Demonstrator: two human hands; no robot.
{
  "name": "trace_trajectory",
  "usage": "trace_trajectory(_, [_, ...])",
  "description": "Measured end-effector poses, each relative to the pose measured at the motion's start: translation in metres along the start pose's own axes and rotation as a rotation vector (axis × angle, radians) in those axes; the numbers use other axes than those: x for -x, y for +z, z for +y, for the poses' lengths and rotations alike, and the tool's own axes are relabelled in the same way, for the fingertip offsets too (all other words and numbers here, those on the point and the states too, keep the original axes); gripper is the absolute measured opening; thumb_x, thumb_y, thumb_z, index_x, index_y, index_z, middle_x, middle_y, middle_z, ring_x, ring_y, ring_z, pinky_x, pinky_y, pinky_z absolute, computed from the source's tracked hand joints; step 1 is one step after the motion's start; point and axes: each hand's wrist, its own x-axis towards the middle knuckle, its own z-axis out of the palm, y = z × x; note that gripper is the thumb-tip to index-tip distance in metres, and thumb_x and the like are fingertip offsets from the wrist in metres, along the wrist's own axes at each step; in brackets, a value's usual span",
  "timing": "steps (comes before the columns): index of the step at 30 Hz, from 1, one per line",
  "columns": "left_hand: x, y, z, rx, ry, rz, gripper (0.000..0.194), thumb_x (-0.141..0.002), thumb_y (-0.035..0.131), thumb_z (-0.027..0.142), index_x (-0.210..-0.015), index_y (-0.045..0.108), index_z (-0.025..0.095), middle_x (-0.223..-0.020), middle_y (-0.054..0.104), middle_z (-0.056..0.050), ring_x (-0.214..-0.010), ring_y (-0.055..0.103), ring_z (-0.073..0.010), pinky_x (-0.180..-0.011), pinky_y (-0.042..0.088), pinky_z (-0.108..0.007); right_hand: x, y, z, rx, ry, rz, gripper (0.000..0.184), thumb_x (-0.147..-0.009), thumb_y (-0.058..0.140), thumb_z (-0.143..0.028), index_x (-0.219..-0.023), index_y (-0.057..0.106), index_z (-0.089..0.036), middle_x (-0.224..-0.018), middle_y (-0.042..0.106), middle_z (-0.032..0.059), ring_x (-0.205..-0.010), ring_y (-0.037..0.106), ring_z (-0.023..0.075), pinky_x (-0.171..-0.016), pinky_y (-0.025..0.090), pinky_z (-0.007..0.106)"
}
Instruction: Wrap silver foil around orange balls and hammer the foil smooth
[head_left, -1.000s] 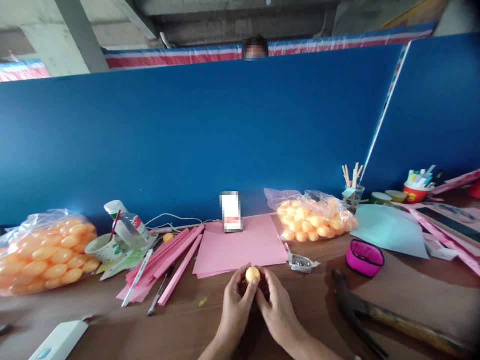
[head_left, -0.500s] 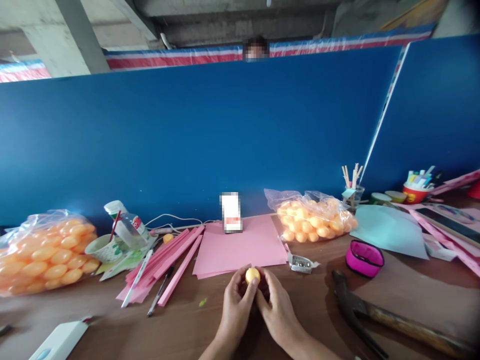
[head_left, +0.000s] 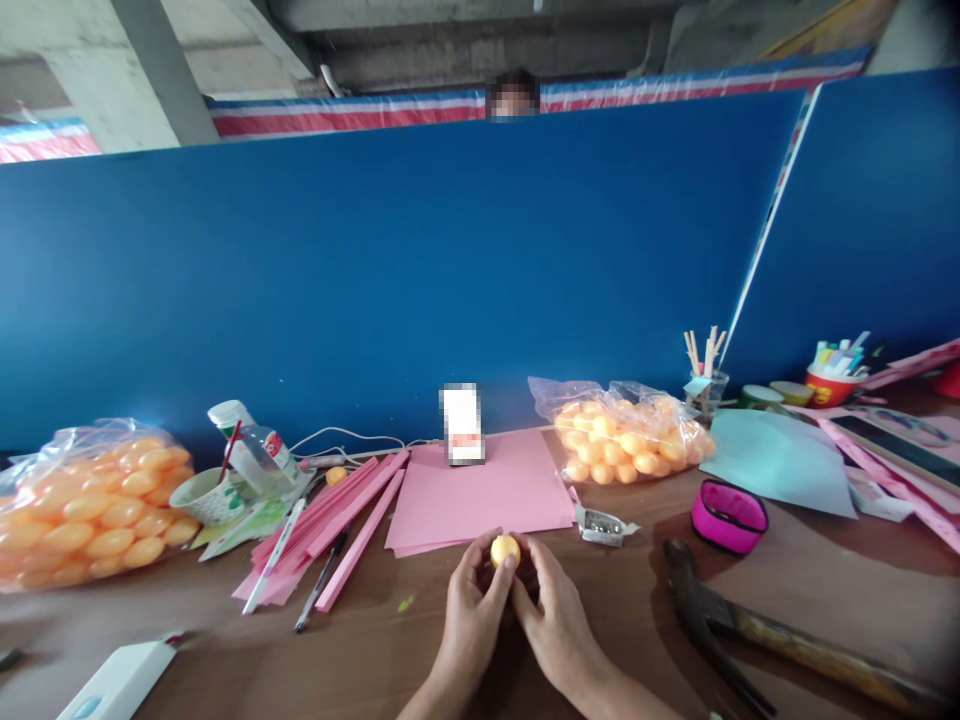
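Observation:
A small yellow-orange ball (head_left: 505,549), like a table tennis ball, is held up between my two hands just in front of the pink paper sheets (head_left: 480,495). My left hand (head_left: 472,602) has its thumb pressed on the ball's near side, its fingers curled behind. From the other side my right hand (head_left: 553,612) closes in, fingers bent around the ball and thumb pointing down below it. The fingertips behind the ball are partly hidden.
Bags of orange balls lie left (head_left: 97,520) and right (head_left: 630,435). Pink paper strips (head_left: 337,510), a pen (head_left: 321,585), a plastic bottle (head_left: 259,455) and a paper cup (head_left: 210,497) are at left. A hammer (head_left: 795,640) and magenta band (head_left: 729,520) lie right. A blue partition (head_left: 390,270) stands behind.

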Motion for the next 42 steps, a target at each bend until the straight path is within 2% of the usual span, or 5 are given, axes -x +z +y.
trace_trajectory(9, [0.0009,-0.0005,0.0013,-0.021,0.02,-0.01,0.037,-0.073,0.062,0.034,-0.105,0.061,0.016,-0.102,0.067,-0.01,-0.098,0.06,-0.0241,-0.089,0.045,-0.034,-0.0004,-0.0002,-0.0012,0.01,0.011,-0.008,0.029,-0.085,0.046,-0.025,-0.113,0.049,-0.02,-0.109,0.061,0.009,-0.1,0.059,0.021,-0.088,0.049,0.035])
trace_trajectory(42, [-0.0001,-0.0012,-0.0022,-0.046,0.018,-0.028,0.036,-0.075,0.06,0.032,-0.107,0.059,0.016,-0.104,0.066,-0.009,-0.1,0.059,-0.0228,-0.089,0.045,-0.032,0.0002,-0.001,0.0013,-0.002,0.025,-0.038,0.028,-0.085,0.046,-0.025,-0.114,0.046,-0.023,-0.111,0.059,0.006,-0.102,0.057,0.0188,-0.089,0.047,0.032])
